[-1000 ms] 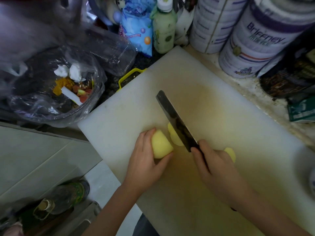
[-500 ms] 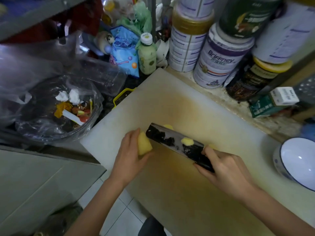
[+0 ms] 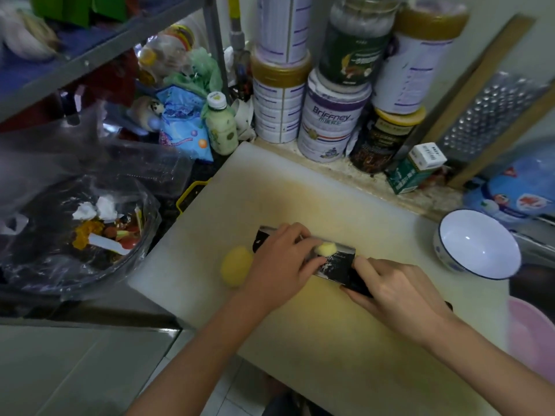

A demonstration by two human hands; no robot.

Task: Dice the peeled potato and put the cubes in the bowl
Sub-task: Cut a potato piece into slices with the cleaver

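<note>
Left hand [image 3: 279, 259] is over the flat of the knife [image 3: 335, 267], fingers bent, fingertips [image 3: 310, 242] against a potato slice [image 3: 326, 249] that sits on the dark blade. I can't tell whether that's a pinch or only a touch. Right hand [image 3: 396, 289] has its fingers wrapped round the handle end, with the blade laid nearly flat and pointing across to the left hand. Just outside the left hand, the remaining potato piece [image 3: 235, 265] lies on the cutting board [image 3: 300, 190], close to the knuckles and, from what I see, untouched. The white bowl [image 3: 480, 247] stands beyond the right hand at the board's far right edge, well apart from the slice. I see no cubes in it.
</note>
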